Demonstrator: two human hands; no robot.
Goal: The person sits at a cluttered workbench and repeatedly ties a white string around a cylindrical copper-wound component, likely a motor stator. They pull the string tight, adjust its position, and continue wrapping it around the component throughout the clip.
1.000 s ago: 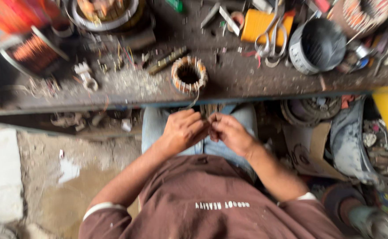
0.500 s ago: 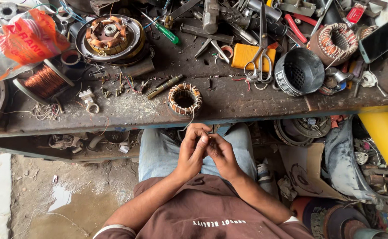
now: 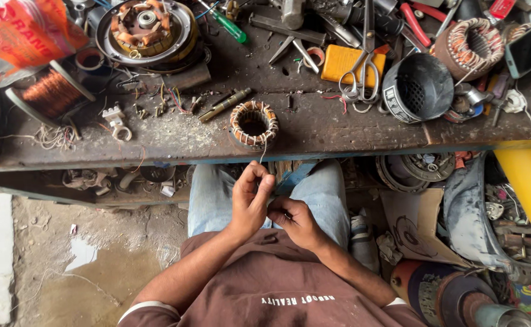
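The left hand [image 3: 250,203] is raised over the lap, its fingers [image 3: 264,180] pinched on a thin wire [image 3: 262,154]. The wire goes up from the fingertips to the small coil [image 3: 253,125], which stands at the near edge of the counter [image 3: 338,130], just beyond the hands. The right hand [image 3: 295,221] is beside the left one, lower, fingers curled narrow; what it holds I cannot tell.

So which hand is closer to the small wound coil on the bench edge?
Left. The left hand is raised just below the small wound coil; the right hand sits lower, over the lap.
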